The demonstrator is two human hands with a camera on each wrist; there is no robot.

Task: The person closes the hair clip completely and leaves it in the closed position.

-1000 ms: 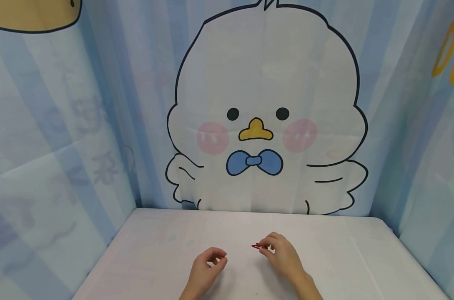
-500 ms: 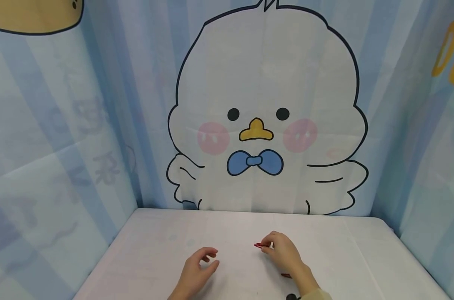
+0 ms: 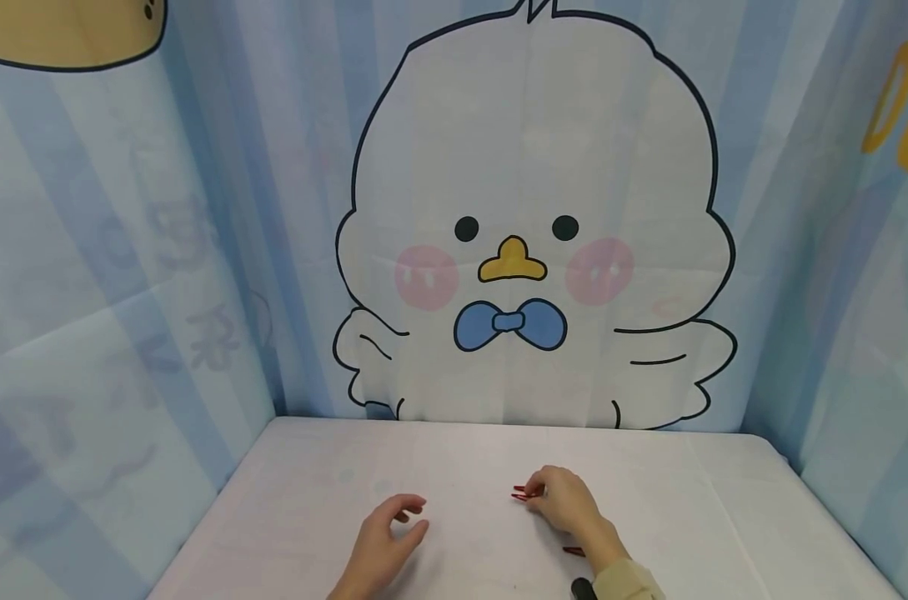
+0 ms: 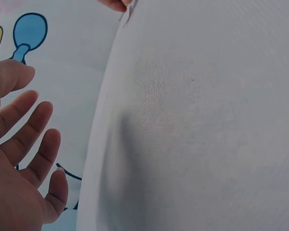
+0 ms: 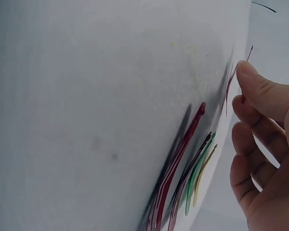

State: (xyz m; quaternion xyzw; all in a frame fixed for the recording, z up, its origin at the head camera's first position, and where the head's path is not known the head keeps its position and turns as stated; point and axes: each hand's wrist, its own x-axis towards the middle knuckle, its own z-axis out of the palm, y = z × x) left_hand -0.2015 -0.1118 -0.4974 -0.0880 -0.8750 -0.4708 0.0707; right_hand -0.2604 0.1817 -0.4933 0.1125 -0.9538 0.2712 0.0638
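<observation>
My right hand [image 3: 568, 502] pinches a thin red hair clip [image 3: 520, 497] between thumb and index finger, over the white table. Two narrow ends of the clip stick out to the left of the fingertips. In the right wrist view the other fingers curl loosely below it. Several more clips lie on the table there: a large dark red clip [image 5: 176, 166], a green clip [image 5: 199, 168] and a yellow clip [image 5: 204, 175]. My left hand [image 3: 382, 533] hovers to the left, thumb and fingers spread apart, holding nothing.
White cloth covers the table [image 3: 333, 467]. A red piece [image 3: 574, 551] lies beside my right forearm, partly hidden by it. A black rounded object [image 3: 583, 588] shows next to the sleeve. A curtain with a cartoon bird [image 3: 529, 150] hangs behind the table's far edge.
My left hand has moved away to the left and its fingers have opened wider. My right hand still pinches the red clip, shifted slightly right; the red piece by the forearm has come into sight.
</observation>
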